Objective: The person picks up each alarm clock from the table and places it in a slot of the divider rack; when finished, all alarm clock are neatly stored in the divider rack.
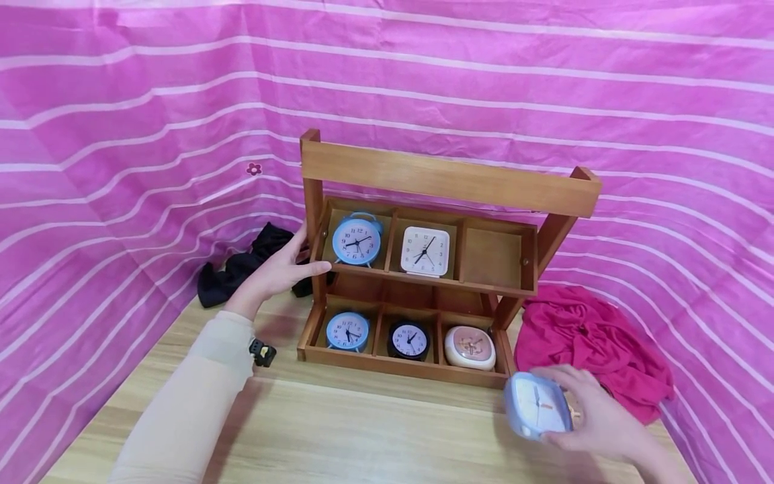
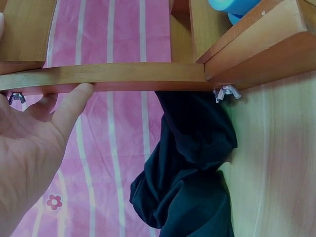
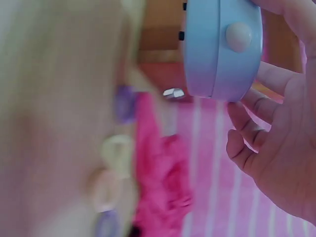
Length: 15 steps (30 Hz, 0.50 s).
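Note:
My right hand (image 1: 595, 413) grips a rounded blue alarm clock (image 1: 535, 407) with a white face, above the table at the right front. In the right wrist view, that hand (image 3: 286, 138) has fingers and thumb around the clock's casing (image 3: 207, 54). My left hand (image 1: 281, 272) holds the left side of a two-tier wooden shelf (image 1: 447, 178), thumb at the front and fingers partly hidden behind the upright. The upper tier bears a blue round clock (image 1: 357, 240) and a white square clock (image 1: 424, 251); its right compartment is bare.
In the lower tier stand a blue clock (image 1: 347, 331), a black clock (image 1: 408, 340) and a pink-and-white clock (image 1: 470, 347). Black cloth (image 1: 242, 265) lies left of the shelf, crimson cloth (image 1: 592, 343) right. Blurred small coloured things, one purple (image 3: 125, 103), show on the table (image 1: 363, 430).

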Each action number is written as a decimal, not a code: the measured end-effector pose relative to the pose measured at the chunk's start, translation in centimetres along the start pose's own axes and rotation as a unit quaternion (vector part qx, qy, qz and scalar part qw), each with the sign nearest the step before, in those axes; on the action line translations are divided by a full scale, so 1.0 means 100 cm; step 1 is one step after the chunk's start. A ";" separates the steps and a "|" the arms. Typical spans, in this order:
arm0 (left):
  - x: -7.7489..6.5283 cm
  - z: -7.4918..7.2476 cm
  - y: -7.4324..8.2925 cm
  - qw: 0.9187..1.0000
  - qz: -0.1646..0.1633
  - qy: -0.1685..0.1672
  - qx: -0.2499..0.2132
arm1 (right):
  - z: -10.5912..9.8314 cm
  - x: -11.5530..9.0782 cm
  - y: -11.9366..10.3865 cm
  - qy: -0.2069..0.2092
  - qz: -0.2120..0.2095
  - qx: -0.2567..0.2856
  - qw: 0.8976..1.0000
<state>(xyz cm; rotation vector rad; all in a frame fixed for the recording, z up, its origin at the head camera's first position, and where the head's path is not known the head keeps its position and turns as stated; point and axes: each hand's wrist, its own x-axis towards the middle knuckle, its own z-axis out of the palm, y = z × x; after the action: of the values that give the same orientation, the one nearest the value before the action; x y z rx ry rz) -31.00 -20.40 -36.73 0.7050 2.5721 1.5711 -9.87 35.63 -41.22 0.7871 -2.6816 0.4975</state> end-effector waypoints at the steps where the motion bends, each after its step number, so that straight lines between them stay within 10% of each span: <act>1: 0.000 0.000 0.000 1.000 -0.002 0.000 0.000 | -0.007 0.007 -0.002 0.000 0.003 -0.004 1.000; 15: -0.001 0.000 0.000 1.000 -0.009 -0.003 -0.008 | -0.079 0.105 -0.025 0.037 0.005 -0.015 0.999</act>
<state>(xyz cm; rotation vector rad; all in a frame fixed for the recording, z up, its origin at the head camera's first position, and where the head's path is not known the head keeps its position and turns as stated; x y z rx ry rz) -30.91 -20.43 -36.70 0.6813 2.5506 1.5804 -15.47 32.04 -29.61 0.7333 -2.6202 0.4784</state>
